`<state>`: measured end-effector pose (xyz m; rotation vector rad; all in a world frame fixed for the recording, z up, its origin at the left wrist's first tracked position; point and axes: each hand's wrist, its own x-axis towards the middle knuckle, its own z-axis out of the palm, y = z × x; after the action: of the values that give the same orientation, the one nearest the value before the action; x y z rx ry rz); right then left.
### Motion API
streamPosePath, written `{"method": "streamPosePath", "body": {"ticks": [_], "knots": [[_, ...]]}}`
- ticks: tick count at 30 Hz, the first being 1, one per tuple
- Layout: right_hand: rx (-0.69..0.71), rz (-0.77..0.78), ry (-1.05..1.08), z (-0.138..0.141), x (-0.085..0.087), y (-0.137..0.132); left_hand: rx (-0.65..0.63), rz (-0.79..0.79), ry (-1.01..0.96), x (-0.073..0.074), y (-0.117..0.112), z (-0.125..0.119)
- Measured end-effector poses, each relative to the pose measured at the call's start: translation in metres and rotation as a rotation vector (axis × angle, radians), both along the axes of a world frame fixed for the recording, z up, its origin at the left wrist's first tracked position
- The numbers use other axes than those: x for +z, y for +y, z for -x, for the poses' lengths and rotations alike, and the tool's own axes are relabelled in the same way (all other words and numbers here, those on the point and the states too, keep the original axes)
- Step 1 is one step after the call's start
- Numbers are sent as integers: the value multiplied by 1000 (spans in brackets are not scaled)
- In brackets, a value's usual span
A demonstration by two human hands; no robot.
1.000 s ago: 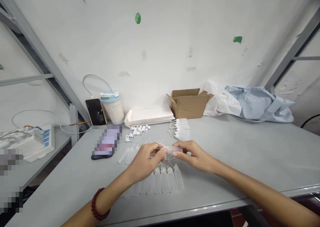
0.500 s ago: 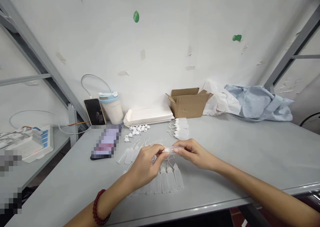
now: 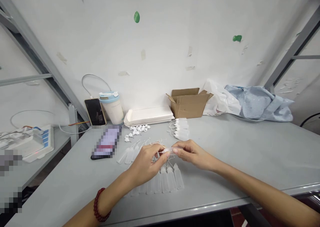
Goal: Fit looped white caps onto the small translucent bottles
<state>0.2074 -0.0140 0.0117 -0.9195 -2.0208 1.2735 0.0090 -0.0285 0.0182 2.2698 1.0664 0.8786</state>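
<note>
My left hand (image 3: 147, 162) pinches a small white cap (image 3: 166, 150) between thumb and fingertips. Facing it, my right hand (image 3: 192, 154) grips a small translucent squeeze bottle (image 3: 173, 149), mostly hidden by the fingers. Cap and bottle meet between the two hands, just above the table; whether they are joined I cannot tell. Below lie rows of similar translucent bottles (image 3: 165, 180) with thin cords, partly covered by my left hand and forearm. Beyond the hands is a smaller group of capped bottles (image 3: 182, 133). Loose white caps (image 3: 136, 131) are scattered to the left of that group.
Along the wall stand a smartphone (image 3: 95, 112), a tumbler (image 3: 112, 110), a stack of white trays (image 3: 149, 116), an open cardboard box (image 3: 189, 106), a white plastic bag (image 3: 220, 100) and blue cloth (image 3: 260, 104). A second phone (image 3: 106, 142) lies left. A power strip (image 3: 41, 143) sits far left.
My left fingers have shifted slightly on the cap. The bottle in my right hand shows a little closer to the cap; everything else stays put.
</note>
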Motion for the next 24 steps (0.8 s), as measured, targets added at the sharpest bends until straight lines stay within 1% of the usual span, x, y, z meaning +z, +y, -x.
{"method": "streamPosePath", "body": {"ticks": [4, 10, 14, 17, 20, 24], "knots": [[-1, -22, -15, 1, 3, -2, -6, 67, -11, 2, 1, -1], [7, -57, -18, 0, 4, -3, 2, 220, 6, 2, 1, 0], [6, -78, -27, 0, 4, -2, -9, 214, 3, 2, 1, 0], [9, -78, -32, 0, 3, -1, -15, 162, -10, 3, 1, 0], [29, -40, -17, -1, 2, -1, -33, 119, -32, 4, 1, -1], [34, 14, 13, -1, 1, -1, -48, 130, -55, 3, 1, -1]]}}
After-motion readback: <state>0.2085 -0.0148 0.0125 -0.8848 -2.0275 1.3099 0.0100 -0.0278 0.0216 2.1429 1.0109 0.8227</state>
